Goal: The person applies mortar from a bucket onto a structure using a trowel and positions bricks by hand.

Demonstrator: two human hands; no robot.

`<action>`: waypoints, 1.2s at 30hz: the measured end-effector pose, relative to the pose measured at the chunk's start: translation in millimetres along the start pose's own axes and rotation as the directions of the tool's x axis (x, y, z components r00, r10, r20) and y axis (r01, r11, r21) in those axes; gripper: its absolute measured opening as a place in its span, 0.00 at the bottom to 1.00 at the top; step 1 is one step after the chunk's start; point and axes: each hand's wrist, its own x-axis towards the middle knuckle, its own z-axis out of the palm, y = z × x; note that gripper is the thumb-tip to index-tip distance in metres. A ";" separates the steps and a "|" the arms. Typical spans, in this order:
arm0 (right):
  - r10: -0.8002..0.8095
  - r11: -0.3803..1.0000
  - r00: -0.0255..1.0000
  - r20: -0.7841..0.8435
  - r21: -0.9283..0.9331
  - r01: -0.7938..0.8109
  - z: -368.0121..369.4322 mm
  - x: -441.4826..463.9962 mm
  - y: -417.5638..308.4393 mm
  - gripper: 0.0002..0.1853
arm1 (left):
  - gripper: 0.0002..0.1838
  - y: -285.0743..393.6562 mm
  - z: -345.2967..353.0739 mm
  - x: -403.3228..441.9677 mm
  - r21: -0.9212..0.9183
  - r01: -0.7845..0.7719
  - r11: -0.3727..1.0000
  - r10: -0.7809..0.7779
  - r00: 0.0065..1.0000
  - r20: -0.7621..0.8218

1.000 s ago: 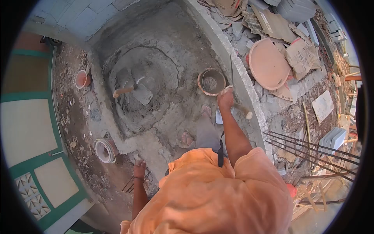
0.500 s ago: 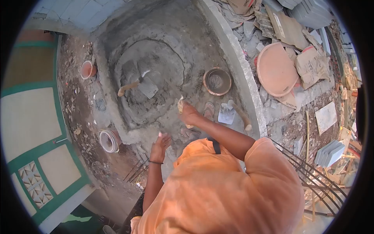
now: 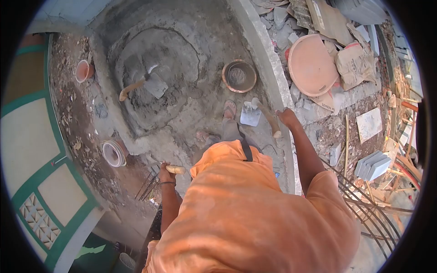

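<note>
My left hand (image 3: 166, 174) is closed round the pale wooden handle (image 3: 175, 169) of what looks like a trowel. Its thin grey metal part (image 3: 153, 164) points left, seen almost edge-on. My right hand (image 3: 287, 118) reaches over the rough low wall (image 3: 283, 93), fingers stretched out and holding nothing I can see. Just left of it lies a hoe with a curved wooden handle (image 3: 271, 123) and a pale flat blade (image 3: 250, 113). Another hoe (image 3: 155, 85) rests on the wet grey mortar (image 3: 159, 50) inside the walled area.
A round bucket (image 3: 239, 76) stands by the right wall. Beyond that wall lie a pink round lid-like disc (image 3: 313, 65), cement bags (image 3: 355, 66), stacked tiles (image 3: 374, 165) and bent steel bars (image 3: 364, 204). Outside the left wall are a white bucket (image 3: 114, 153) and an orange bucket (image 3: 83, 71).
The wooden-handled tool has passed from my right hand to my left. My right hand has swung out to the right wall, and my left hand has dropped lower. The view has shifted.
</note>
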 end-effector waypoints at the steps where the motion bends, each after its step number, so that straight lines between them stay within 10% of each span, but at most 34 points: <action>1: 0.157 0.951 0.967 0.200 0.234 -0.203 -1.4 -18.8 -7.3 0.29 | 0.11 -10.9 -34.1 16.2 0.032 0.016 0.999 -0.016 1.000 -0.009; 5: 0.028 0.373 0.859 0.511 0.792 -0.483 42.8 -42.3 1.1 0.21 | 0.11 -34.8 -108.3 20.0 0.365 0.121 0.923 -0.016 0.961 -0.276; 8: 0.040 0.323 0.844 0.535 0.792 -0.518 65.6 -15.0 14.8 0.15 | 0.11 -56.7 -130.5 34.1 0.246 0.107 0.963 -0.031 0.955 -0.294; 17: 0.062 0.861 0.869 0.491 0.415 -0.295 9.7 -17.7 1.0 0.08 | 0.12 -34.4 -17.7 -25.3 0.247 -0.022 0.969 0.071 0.979 -0.190; 20: 0.032 0.839 0.894 0.447 0.474 -0.266 24.9 7.4 3.1 0.13 | 0.15 -45.2 -12.6 -36.2 0.445 -0.014 0.896 0.112 0.974 -0.196; 21: -0.171 0.964 0.879 0.446 0.258 0.057 34.6 45.8 32.1 0.16 | 0.18 -56.0 -20.4 -36.3 0.513 0.001 0.859 0.118 0.973 -0.198; 22: 0.082 0.936 0.900 0.429 0.276 -0.217 16.6 11.9 -12.1 0.18 | 0.18 -78.2 -36.7 -27.6 0.559 0.001 0.829 0.157 0.959 -0.235; 25: 0.013 0.989 0.910 0.414 0.128 -0.073 -1.3 7.9 -31.2 0.19 | 0.18 -133.9 -71.9 -12.8 0.672 0.069 0.737 0.173 0.942 -0.286; 32: -0.442 0.897 0.886 0.138 0.084 0.434 -24.1 58.4 -97.2 0.16 | 0.19 -188.3 -93.2 -69.0 0.454 0.209 0.866 -0.030 0.928 -0.371; 34: -0.692 0.709 0.722 0.008 -0.181 0.682 5.9 98.2 -117.2 0.17 | 0.20 -182.2 -93.6 -77.6 0.485 0.159 0.860 0.012 0.944 -0.330; 36: -0.750 0.651 0.649 0.130 -0.030 0.758 40.2 16.4 -171.9 0.18 | 0.21 -150.9 -90.5 -106.6 0.539 0.091 0.837 0.054 0.967 -0.248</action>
